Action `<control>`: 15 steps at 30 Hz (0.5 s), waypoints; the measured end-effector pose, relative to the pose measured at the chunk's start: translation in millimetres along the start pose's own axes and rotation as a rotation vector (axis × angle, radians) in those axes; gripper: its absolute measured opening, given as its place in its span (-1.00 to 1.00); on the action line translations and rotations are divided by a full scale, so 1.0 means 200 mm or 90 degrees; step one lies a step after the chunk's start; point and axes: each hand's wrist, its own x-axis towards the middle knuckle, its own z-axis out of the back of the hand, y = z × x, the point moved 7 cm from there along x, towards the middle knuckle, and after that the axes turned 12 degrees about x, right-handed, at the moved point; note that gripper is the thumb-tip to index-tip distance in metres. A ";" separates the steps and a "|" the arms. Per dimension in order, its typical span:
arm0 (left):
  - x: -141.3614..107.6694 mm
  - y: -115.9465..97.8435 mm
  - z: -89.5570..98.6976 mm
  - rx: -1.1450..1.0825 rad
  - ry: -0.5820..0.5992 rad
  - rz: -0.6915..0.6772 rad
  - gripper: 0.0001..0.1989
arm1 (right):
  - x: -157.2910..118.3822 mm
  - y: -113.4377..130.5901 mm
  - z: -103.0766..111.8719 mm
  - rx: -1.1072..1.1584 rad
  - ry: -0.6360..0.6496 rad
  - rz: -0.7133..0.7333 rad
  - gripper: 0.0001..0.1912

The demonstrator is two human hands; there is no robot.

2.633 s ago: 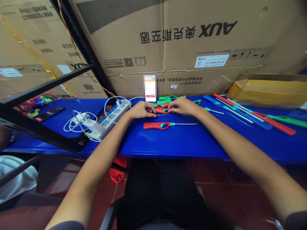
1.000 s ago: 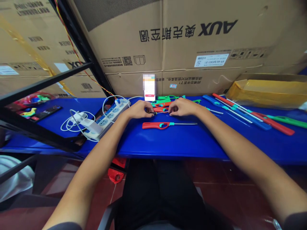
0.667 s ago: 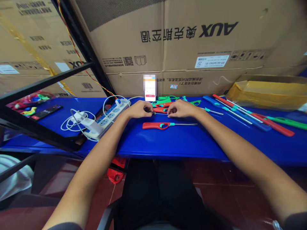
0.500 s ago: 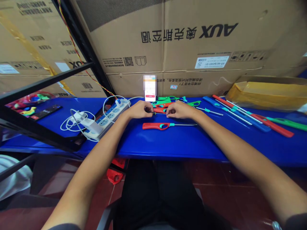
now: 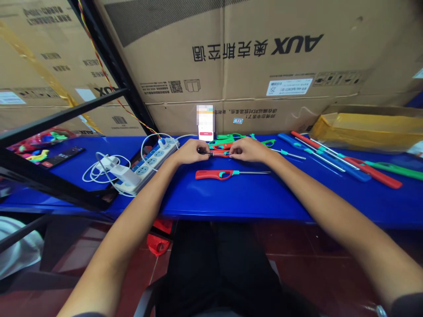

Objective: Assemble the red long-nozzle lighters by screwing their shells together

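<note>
Two large AUX cartons (image 5: 251, 57) stand behind a blue desk (image 5: 231, 196), above a dark red tiled floor (image 5: 291, 255). A power strip (image 5: 153, 160) sits at the desk's left, and long utility lighters in red, green and blue lie along it. At the centre, the left hand (image 5: 191, 152) pinches a small dark tool (image 5: 203, 151) between pressed fingers. The right hand (image 5: 246, 149) grips a red lighter (image 5: 220, 153) lying flat, seemingly steadying it against that tool. Another red lighter (image 5: 228, 174) rests just nearer the person.
</note>
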 end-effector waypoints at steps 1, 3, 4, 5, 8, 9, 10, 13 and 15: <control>0.00 0.00 0.00 -0.001 -0.003 0.001 -0.77 | 0.00 0.00 0.00 0.001 -0.003 0.006 -0.85; 0.00 -0.01 0.00 -0.001 -0.011 -0.002 -0.79 | -0.01 0.01 0.01 0.004 -0.005 0.018 -0.83; 0.00 -0.01 0.01 -0.001 -0.014 -0.003 -0.80 | -0.01 0.01 0.01 0.005 -0.005 0.024 -0.82; 0.00 -0.01 0.01 0.000 -0.016 -0.005 -0.81 | -0.01 0.01 0.01 0.006 -0.007 0.030 -0.81; 0.00 -0.01 0.01 -0.004 -0.026 -0.006 -0.83 | 0.00 0.00 0.02 -0.003 -0.021 0.045 -0.77; 0.00 -0.01 0.01 -0.007 -0.028 -0.007 -0.84 | 0.00 0.00 0.02 -0.007 -0.024 0.049 -0.76; 0.00 -0.01 0.01 -0.009 -0.031 -0.007 -0.85 | 0.00 0.00 0.03 -0.010 -0.025 0.052 -0.75; 0.01 -0.01 0.01 -0.011 -0.027 -0.012 -0.84 | 0.00 -0.01 0.03 -0.015 -0.027 0.046 -0.74; 0.01 -0.01 0.01 -0.006 -0.020 -0.018 -0.80 | 0.00 -0.01 0.04 -0.023 -0.035 0.037 -0.73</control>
